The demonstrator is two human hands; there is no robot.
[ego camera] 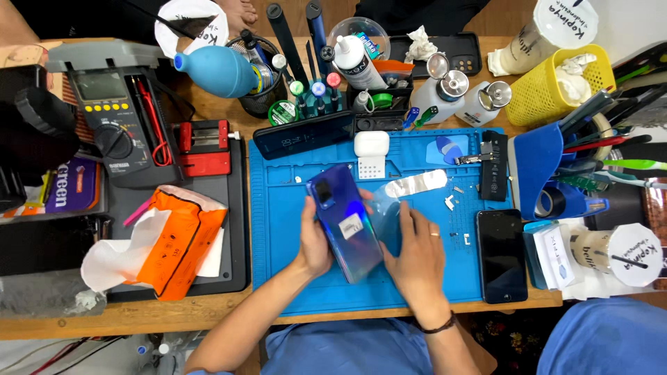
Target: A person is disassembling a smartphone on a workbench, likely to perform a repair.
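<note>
Both forearms enter from the bottom edge, bare, angled up and inward toward each other; left hand (316,239) sits on the left, palm facing right, thumb side up, fingers curled round and hidden behind what it grips; wrist slightly bent, elbow low at bottom left; right hand (415,253) lies just beside it, back of hand to the camera, fingers (410,219) stretched up and left, a ring on one finger, thumb tucked under toward the left hand; a dark band circles the right wrist; both hands nearly touching.
</note>
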